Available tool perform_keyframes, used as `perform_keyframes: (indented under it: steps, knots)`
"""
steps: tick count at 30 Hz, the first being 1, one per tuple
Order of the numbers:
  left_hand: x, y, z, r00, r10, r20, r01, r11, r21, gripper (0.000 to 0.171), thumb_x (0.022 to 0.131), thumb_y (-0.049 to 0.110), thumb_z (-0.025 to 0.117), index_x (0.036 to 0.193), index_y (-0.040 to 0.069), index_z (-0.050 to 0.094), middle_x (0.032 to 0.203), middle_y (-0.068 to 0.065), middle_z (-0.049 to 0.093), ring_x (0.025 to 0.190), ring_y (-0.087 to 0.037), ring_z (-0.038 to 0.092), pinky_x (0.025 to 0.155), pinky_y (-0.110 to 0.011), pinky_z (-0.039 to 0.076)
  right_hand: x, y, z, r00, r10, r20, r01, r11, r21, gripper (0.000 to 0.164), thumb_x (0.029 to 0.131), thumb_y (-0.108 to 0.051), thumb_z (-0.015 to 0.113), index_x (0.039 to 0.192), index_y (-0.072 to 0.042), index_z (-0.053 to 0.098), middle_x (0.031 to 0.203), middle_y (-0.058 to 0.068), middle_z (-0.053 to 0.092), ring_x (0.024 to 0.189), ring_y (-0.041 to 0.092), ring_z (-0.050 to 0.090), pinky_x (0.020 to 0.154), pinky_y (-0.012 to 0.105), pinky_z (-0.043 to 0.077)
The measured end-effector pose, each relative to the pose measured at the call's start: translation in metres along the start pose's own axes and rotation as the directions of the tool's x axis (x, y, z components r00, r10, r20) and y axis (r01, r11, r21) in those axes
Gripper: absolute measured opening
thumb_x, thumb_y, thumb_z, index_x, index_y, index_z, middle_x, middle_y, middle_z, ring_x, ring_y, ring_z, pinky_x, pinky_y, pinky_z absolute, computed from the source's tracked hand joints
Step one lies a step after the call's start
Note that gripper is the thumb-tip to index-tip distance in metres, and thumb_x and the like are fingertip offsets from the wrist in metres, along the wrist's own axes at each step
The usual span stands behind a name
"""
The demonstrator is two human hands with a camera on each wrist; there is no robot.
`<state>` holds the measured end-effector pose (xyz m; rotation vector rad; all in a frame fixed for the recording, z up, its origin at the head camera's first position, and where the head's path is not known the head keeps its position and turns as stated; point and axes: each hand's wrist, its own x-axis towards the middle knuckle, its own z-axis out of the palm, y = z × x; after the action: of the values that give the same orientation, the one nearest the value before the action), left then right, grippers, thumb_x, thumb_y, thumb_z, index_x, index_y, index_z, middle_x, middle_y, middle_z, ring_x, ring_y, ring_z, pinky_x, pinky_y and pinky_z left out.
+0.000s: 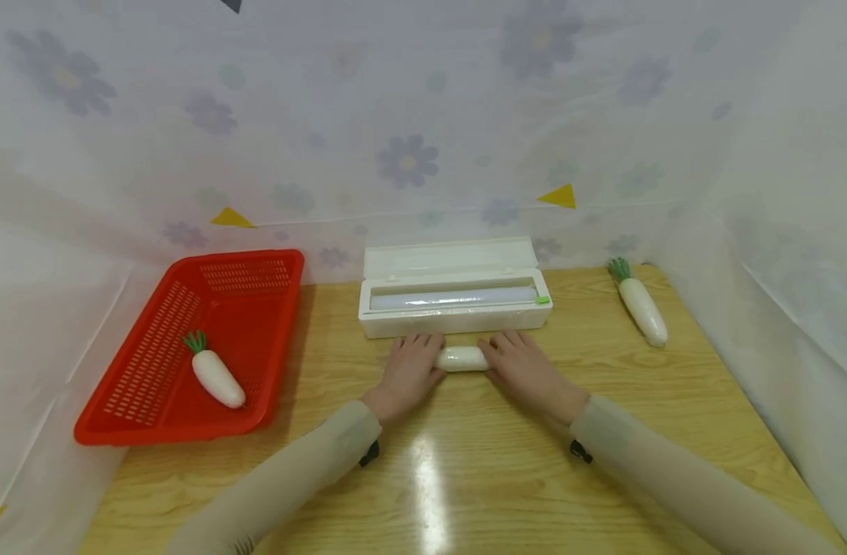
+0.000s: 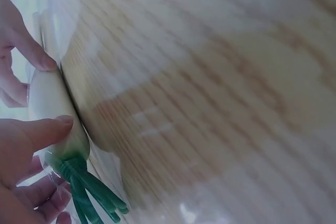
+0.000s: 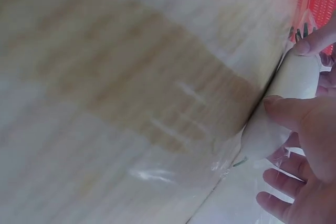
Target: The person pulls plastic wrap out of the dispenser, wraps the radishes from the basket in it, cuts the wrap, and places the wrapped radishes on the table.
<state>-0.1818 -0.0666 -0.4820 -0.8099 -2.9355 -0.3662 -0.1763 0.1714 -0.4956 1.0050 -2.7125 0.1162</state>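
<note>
A white radish (image 1: 462, 358) with green leaf stalks (image 2: 86, 187) lies crosswise on the table between the two hands. Clear plastic film clings round it and shines. The left hand (image 1: 411, 370) grips its leafy end, thumb on the near side and fingers on the far side. At the tapered end, the right hand (image 1: 530, 374) holds it the same way, the thumb pressing on the radish (image 3: 296, 80) in the right wrist view. Just beyond the hands stands a white box (image 1: 458, 317) with its lid raised and a roll of cling film (image 1: 458, 297) inside.
At the left is a red plastic basket (image 1: 277, 370) with another white radish (image 1: 216, 378) in it. A third radish (image 1: 643, 310), shiny on its surface, lies at the back right of the wooden table (image 1: 506, 486). Flowered white sheets (image 1: 409, 92) enclose the back and sides.
</note>
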Motion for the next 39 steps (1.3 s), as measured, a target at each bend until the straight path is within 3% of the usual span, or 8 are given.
perform_keyframes:
  steps: [3, 10, 17, 25, 31, 39]
  knots:
    - [0.001, -0.002, 0.000, 1.000, 0.011, -0.007, -0.011, 1.000, 0.003, 0.034, 0.086, 0.035, 0.068, 0.111, 0.018, 0.051, 0.112, 0.001, 0.059, 0.105, -0.020, 0.049, 0.085, -0.039, 0.036, 0.003, 0.000, -0.002, 1.000, 0.009, -0.010, -0.008, 1.000, 0.012, 0.053, 0.085, -0.025, 0.069, 0.129, -0.004, 0.050, 0.110, 0.009, 0.058, 0.105, 0.027, 0.048, 0.089, 0.044, 0.039]
    - [0.002, -0.007, -0.001, 0.999, 0.020, -0.038, -0.018, 0.999, 0.037, 0.040, 0.087, 0.038, 0.065, 0.120, 0.016, 0.056, 0.118, -0.003, 0.055, 0.113, -0.022, 0.046, 0.092, -0.043, 0.037, 0.007, 0.002, -0.008, 0.999, 0.035, -0.012, -0.035, 0.999, 0.035, 0.036, 0.085, -0.026, 0.069, 0.110, -0.006, 0.053, 0.104, 0.008, 0.061, 0.099, 0.025, 0.049, 0.088, 0.043, 0.039]
    - [0.005, -0.006, -0.003, 0.999, 0.030, -0.023, -0.029, 0.999, 0.046, 0.047, 0.084, 0.037, 0.069, 0.122, 0.013, 0.058, 0.120, -0.005, 0.052, 0.115, -0.024, 0.043, 0.094, -0.043, 0.035, 0.010, 0.009, -0.005, 0.998, 0.018, -0.055, -0.015, 0.998, 0.062, 0.029, 0.086, -0.023, 0.067, 0.107, -0.005, 0.058, 0.101, 0.007, 0.054, 0.096, 0.026, 0.049, 0.086, 0.043, 0.040]
    - [0.008, -0.009, -0.002, 0.998, 0.046, -0.033, -0.044, 0.998, 0.050, 0.041, 0.084, 0.033, 0.070, 0.117, 0.012, 0.059, 0.118, -0.006, 0.054, 0.113, -0.025, 0.044, 0.094, -0.043, 0.036, 0.013, 0.011, -0.003, 1.000, -0.003, -0.016, 0.003, 1.000, 0.009, 0.042, 0.082, -0.030, 0.072, 0.114, -0.005, 0.060, 0.101, 0.007, 0.053, 0.096, 0.025, 0.047, 0.084, 0.043, 0.038]
    - [0.012, -0.012, -0.002, 0.997, 0.043, -0.065, -0.042, 0.999, 0.016, 0.039, 0.084, 0.026, 0.070, 0.118, 0.014, 0.055, 0.117, -0.006, 0.059, 0.116, -0.027, 0.046, 0.097, -0.044, 0.035, 0.017, 0.010, -0.002, 0.999, -0.008, -0.036, 0.007, 0.999, -0.033, 0.032, 0.083, -0.021, 0.069, 0.111, -0.008, 0.060, 0.096, 0.006, 0.053, 0.094, 0.025, 0.046, 0.082, 0.042, 0.038]
    - [0.014, -0.009, -0.007, 0.996, 0.050, -0.071, -0.047, 0.998, 0.033, 0.027, 0.085, 0.026, 0.069, 0.105, 0.016, 0.054, 0.111, -0.002, 0.062, 0.115, -0.026, 0.049, 0.095, -0.043, 0.037, 0.018, 0.012, -0.007, 0.999, 0.028, -0.046, -0.027, 0.999, 0.028, 0.041, 0.079, -0.021, 0.074, 0.112, -0.006, 0.054, 0.099, 0.008, 0.061, 0.098, 0.028, 0.050, 0.086, 0.044, 0.038]
